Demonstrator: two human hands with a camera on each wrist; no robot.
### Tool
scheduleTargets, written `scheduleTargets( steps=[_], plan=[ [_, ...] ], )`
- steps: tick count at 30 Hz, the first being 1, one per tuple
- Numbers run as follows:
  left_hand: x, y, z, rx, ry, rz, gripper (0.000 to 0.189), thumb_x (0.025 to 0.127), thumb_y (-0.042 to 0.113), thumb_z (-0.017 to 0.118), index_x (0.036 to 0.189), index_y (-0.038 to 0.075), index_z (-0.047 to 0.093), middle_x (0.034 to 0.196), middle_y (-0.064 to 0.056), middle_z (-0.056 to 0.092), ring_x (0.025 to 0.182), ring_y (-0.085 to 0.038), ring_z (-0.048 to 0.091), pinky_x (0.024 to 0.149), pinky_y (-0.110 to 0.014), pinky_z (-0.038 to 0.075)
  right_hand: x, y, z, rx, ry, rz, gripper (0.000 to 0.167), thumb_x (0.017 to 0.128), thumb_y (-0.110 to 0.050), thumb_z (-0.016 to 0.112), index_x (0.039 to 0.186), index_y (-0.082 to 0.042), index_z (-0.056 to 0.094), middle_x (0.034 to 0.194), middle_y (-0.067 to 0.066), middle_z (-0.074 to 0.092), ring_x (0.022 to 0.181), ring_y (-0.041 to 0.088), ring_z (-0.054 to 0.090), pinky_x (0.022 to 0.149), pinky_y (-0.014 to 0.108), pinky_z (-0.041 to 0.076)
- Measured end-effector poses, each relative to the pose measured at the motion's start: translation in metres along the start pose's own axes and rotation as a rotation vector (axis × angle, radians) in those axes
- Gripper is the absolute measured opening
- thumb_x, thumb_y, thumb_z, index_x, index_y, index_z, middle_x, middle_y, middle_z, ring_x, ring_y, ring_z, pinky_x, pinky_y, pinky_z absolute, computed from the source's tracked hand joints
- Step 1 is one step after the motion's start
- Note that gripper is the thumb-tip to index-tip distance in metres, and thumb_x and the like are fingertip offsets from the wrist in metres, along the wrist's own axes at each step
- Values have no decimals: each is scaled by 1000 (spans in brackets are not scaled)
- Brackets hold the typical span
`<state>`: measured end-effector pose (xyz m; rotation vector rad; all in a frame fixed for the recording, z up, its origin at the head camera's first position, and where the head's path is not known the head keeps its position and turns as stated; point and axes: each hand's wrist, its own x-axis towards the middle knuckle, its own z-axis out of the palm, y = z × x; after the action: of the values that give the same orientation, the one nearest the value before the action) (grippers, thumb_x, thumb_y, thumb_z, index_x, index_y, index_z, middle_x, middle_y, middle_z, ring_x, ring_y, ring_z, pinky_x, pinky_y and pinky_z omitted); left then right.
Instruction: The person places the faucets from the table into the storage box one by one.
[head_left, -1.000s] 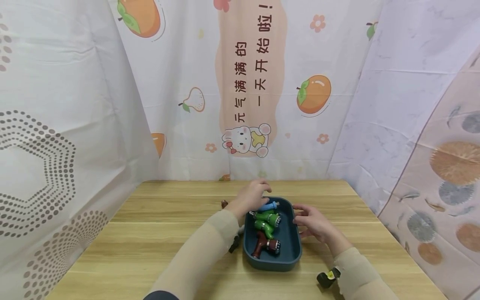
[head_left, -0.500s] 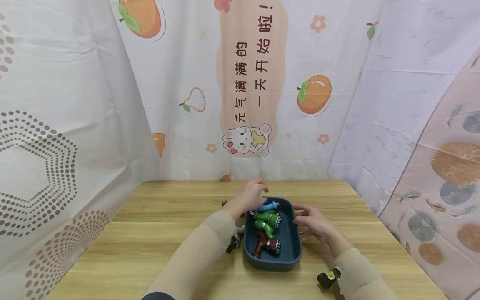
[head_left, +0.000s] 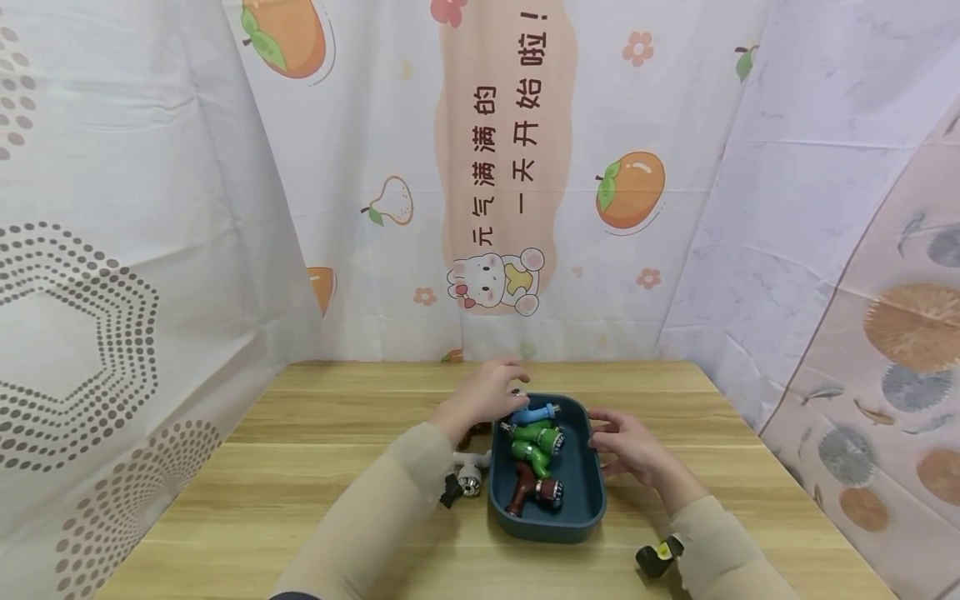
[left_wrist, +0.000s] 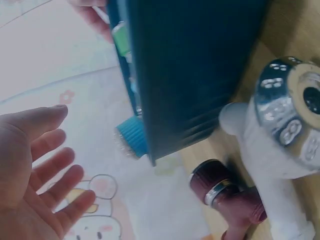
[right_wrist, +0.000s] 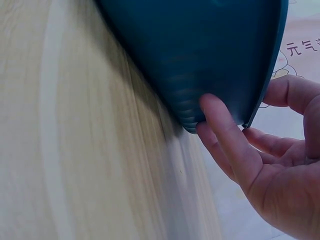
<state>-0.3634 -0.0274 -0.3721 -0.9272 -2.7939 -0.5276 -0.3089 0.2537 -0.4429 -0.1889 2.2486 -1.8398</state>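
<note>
A dark blue-green tray holds several Y-shaped pieces with chrome-banded knobs: a dark red piece, green pieces and a blue piece near its far end. My left hand hovers at the tray's far left corner. In the left wrist view its fingers are relaxed, holding nothing. The blue piece's ribbed end sticks out past the rim there. At the tray's right side, my right hand holds the rim, thumb at the edge and fingers against the outer wall.
Left of the tray on the wooden table lie a white piece with a chrome knob and another dark red piece. A black-and-yellow object lies by my right sleeve. Printed curtains enclose the table.
My left hand has moved left, away from the tray, uncovering more of the blue piece and the white piece. The right hand stays on the rim.
</note>
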Motion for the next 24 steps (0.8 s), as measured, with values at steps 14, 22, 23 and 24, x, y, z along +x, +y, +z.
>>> scheduleTargets(
  steps=[14, 22, 23, 24],
  plan=[
    [-25, -7, -24, -76, 39, -32, 38, 95, 37, 73, 129, 19, 70, 144, -5, 56, 132, -26, 51, 107, -47, 43, -1, 1, -1, -1, -4, -1, 60, 96, -5, 59, 152, 3, 38, 131, 29, 56, 101, 33, 66, 72, 52, 60],
    [-37, -11, -32, -63, 94, -14, 40, 95, 42, 72, 127, 19, 71, 141, -2, 58, 131, -25, 51, 108, -44, 42, 0, 1, 0, 19, -28, -20, 64, 94, -4, 59, 152, 6, 34, 130, 32, 55, 105, 36, 66, 71, 53, 60],
    [-38, -12, -33, -66, 97, -15, 40, 94, 43, 72, 127, 19, 71, 141, -2, 58, 131, -25, 51, 108, -44, 42, 0, 1, 0, 21, -26, -20, 64, 94, -4, 59, 152, 6, 34, 130, 31, 56, 105, 36, 66, 71, 53, 60],
    [-39, -12, -33, -67, 101, -15, 41, 94, 43, 73, 126, 19, 71, 141, -2, 57, 131, -24, 50, 108, -44, 42, 0, 2, 0, 21, -24, -19, 64, 94, -4, 59, 152, 6, 34, 130, 31, 56, 105, 36, 66, 71, 53, 60]
  ],
)
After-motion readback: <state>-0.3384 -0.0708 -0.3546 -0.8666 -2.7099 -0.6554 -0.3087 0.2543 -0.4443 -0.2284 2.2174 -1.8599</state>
